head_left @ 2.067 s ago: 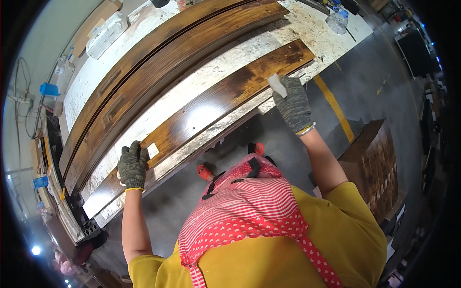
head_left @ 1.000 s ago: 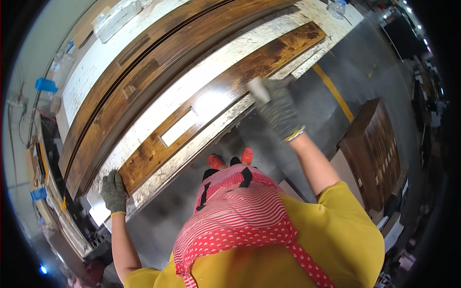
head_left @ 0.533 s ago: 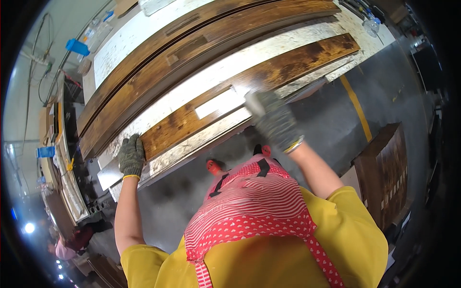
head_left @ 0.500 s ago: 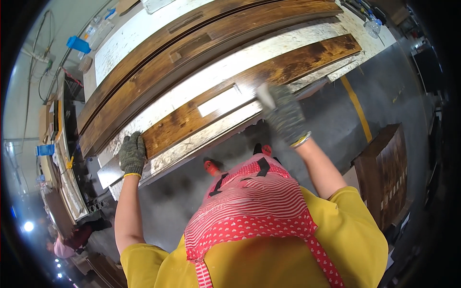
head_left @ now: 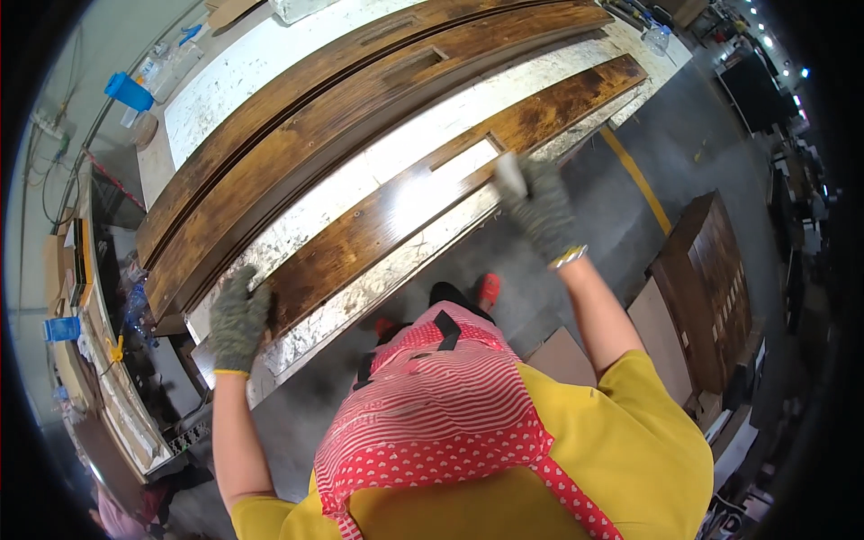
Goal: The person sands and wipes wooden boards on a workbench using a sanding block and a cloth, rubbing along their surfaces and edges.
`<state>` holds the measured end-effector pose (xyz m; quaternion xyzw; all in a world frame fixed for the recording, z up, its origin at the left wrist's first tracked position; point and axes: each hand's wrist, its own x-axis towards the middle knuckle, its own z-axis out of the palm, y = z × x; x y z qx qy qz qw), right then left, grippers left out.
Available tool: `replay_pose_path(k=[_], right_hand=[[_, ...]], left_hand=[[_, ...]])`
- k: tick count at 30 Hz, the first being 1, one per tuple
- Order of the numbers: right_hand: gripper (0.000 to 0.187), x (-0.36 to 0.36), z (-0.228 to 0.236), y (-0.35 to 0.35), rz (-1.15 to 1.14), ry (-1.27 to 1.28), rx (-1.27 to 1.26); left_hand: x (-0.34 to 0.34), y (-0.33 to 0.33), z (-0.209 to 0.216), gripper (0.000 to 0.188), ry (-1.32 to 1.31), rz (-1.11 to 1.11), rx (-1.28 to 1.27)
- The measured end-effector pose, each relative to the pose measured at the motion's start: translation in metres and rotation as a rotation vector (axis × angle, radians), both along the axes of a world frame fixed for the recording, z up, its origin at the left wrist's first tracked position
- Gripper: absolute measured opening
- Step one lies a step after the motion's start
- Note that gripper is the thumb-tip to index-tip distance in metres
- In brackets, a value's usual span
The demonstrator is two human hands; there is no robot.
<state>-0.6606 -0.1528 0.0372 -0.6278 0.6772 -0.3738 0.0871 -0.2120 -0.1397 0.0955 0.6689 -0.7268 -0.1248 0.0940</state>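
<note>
A long brown wooden board (head_left: 346, 236) with a rectangular cutout lies across the worktable in front of me. My left hand (head_left: 238, 319), in a dark knitted glove, holds the board's left end, its thumb side against the wood. My right hand (head_left: 544, 214), in a matching glove, grips a small whitish block (head_left: 511, 175). This block rests at the board's near edge, close to the right end of the cutout. The exact kind of block cannot be made out.
Two more long brown boards (head_left: 297, 148) lie side by side behind mine on the white tabletop (head_left: 229, 108). A blue cup (head_left: 128, 91) stands at the back left. Brown wooden panels (head_left: 706, 288) stand on the floor at the right. Another person (head_left: 126, 508) shows at the lower left.
My right hand, with the whitish block, has moved left along the board toward the cutout. My left hand stays at the board's left end. The whole view has shifted somewhat.
</note>
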Motion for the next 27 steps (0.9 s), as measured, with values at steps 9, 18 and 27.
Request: replay_pose_path(k=[9, 18, 27], right_hand=[[0.039, 0.104, -0.005, 0.030, 0.371, 0.274, 0.071], [0.042, -0.038, -0.028, -0.014, -0.063, 0.134, -0.085], [0.040, 0.109, -0.005, 0.035, 0.512, 0.051, 0.069]], left_hand=[[0.104, 0.018, -0.010, 0.045, -0.135, 0.099, 0.314], [0.116, 0.014, -0.021, 0.044, -0.042, 0.185, 0.341], [0.106, -0.002, -0.009, 0.053, -0.088, 0.164, 0.460]])
